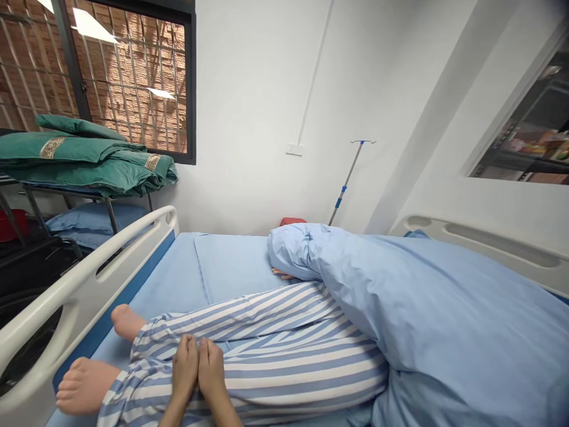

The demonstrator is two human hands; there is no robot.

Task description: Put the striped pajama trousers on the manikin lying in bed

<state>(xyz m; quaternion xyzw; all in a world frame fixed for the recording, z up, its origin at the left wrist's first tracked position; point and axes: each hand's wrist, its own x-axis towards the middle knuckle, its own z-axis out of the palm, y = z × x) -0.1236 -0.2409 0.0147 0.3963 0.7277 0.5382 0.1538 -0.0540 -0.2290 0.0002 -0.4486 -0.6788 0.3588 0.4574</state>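
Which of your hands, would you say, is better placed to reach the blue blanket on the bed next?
Probably the right hand: it rests on the striped trousers on the side nearer the blue blanket, while the left hand lies beyond it, further away.

My left hand [185, 369] and right hand [211, 370] side by side on the pajama legs [284, 367], which lie on the hospital bed [89, 284]. Quilt [422, 296] over the far end, right side. IV pole [347, 181] behind the bed by the wall. Folded blankets [84, 157] on a rack [66, 193] left of the bed, below the window [128, 77].
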